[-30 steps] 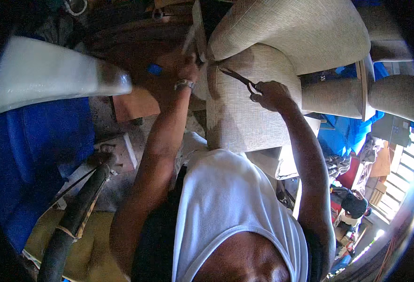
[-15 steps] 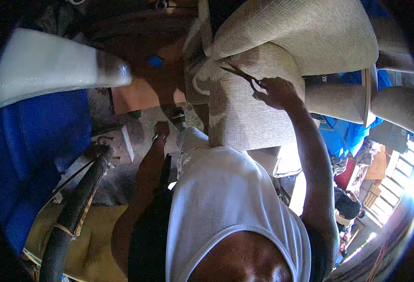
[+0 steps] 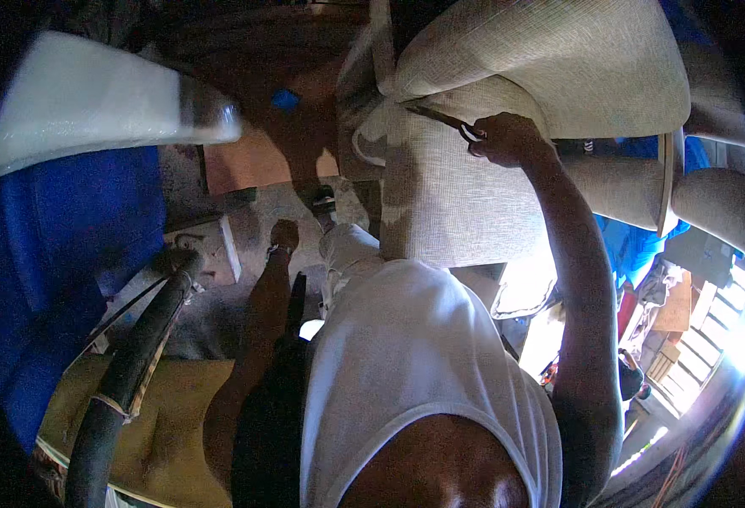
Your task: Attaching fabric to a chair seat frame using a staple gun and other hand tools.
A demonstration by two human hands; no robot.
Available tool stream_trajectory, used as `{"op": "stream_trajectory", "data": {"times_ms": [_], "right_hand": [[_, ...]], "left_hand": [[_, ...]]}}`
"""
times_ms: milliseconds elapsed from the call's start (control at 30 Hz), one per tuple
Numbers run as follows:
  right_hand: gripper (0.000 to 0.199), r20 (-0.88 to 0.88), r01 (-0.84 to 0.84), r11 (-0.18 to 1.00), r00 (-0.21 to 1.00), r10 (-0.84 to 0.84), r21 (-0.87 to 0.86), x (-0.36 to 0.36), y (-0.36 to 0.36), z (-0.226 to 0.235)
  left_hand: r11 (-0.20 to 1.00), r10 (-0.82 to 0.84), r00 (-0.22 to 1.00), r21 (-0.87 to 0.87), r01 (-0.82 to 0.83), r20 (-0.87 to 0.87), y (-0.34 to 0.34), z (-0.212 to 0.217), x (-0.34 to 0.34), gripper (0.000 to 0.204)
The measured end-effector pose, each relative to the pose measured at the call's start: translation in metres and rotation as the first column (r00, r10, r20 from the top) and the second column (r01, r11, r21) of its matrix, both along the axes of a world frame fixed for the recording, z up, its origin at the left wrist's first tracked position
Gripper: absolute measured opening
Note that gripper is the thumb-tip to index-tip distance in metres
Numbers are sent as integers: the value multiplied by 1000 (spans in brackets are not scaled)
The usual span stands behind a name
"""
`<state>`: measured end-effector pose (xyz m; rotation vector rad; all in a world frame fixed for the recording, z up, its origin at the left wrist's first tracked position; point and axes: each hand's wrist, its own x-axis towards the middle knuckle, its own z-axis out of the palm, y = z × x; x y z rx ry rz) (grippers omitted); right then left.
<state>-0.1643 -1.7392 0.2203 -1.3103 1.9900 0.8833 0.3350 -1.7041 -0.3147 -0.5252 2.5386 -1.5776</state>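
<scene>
My right hand [image 3: 508, 140] is closed around the handles of dark metal scissors [image 3: 440, 116]. Their blades look pressed together and point left, along the crease below the backrest of a beige woven-fabric armchair [image 3: 465, 195]. The tip lies by the chair's inner corner, where the seat and backrest meet; whether it touches the fabric is unclear. Low on the left hangs my left hand [image 3: 284, 236], a band at its wrist, away from the chair. Shadow hides its fingers, and nothing shows in it. A pale loop [image 3: 366, 146] sits at the chair's left side.
A plastic-wrapped pale piece [image 3: 93, 106] rests above blue material [image 3: 68, 229] on the left. Below them a dark tube [image 3: 135, 364] slants past a yellowish board [image 3: 186, 415]. Brown sheet [image 3: 245, 161] covers floor ahead. More beige upholstered pieces [image 3: 618, 186] stand at right; a person [image 3: 630, 377] is farther off.
My right hand has moved up and slightly right over the seat. The scissors' blades, spread before, now look closed and nearer the crease. My left hand has shifted only slightly.
</scene>
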Motion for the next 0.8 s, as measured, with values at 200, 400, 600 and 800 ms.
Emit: {"op": "stream_trajectory", "data": {"times_ms": [200,400,600,800], "right_hand": [[36,-64,-129,991,990,126,-40,-2,25,-10],[13,389,-339,900,817,426,-274,60,76,-22],[12,551,258,796,827,111,-548,104,188,-23],[36,583,902,-12,268,-767,-432,163,304,-55]], "left_hand": [[-135,266,836,877,-461,480,-55,104,-69,35],[-155,611,769,981,-118,189,-25,-15,-6,32],[-90,800,588,947,309,-115,-102,204,-237,45],[-13,5,697,697,717,-717,-91,365,-382,52]]}}
